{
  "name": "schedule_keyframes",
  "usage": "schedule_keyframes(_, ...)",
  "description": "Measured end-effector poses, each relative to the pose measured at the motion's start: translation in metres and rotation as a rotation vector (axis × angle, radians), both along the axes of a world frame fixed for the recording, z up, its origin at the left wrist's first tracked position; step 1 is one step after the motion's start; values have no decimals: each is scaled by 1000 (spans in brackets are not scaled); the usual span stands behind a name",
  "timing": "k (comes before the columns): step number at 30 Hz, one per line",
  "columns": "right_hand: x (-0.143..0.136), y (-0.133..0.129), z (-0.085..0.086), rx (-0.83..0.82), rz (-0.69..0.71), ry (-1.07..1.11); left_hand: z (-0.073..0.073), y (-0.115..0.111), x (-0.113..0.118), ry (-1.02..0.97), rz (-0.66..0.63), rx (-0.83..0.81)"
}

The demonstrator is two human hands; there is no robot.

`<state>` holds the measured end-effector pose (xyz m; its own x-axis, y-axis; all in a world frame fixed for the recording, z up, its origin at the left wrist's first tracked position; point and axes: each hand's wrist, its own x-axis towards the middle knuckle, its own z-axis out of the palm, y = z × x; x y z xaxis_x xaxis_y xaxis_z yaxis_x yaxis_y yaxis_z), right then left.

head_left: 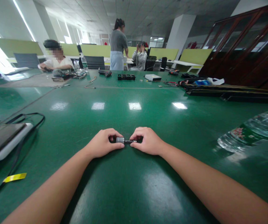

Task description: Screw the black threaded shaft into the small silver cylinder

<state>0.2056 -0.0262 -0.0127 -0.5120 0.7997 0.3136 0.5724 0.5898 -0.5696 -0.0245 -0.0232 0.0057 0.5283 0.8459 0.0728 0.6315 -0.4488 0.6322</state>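
Note:
Between my hands, just above or on the green table point(115, 189), lies a small grey metal cylinder with a thin dark shaft point(120, 140); its exact kind is too small to tell. The thumb and fingers of my left hand point(103, 142) pinch the thick grey body from the left. From the right, my right hand point(149, 141) pinches the far end of the ribbed dark shaft between thumb and fingertips. Part of the cylinder's left end is hidden by my left fingers. The two hands are a short gap apart.
At left lie a phone point(3, 137) on a white block and a black cable point(19, 152) with a yellow tag point(15, 177). A clear water bottle point(253, 132) lies at right. Electronic parts point(126, 77) line the far side. Several people are beyond, one seated at the table point(55, 60).

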Motion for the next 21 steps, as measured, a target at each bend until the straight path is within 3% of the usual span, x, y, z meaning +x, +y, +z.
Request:
schedule_keyframes(8,9,4,1,-2,-23,-27,0,0,0,9,24,-5)
schedule_keyframes(13,18,11,2,-30,-121,-14,-2,2,-2,-7,54,-2)
schedule_keyframes(21,15,9,1,-54,-82,-7,-2,2,-1,-13,63,-9)
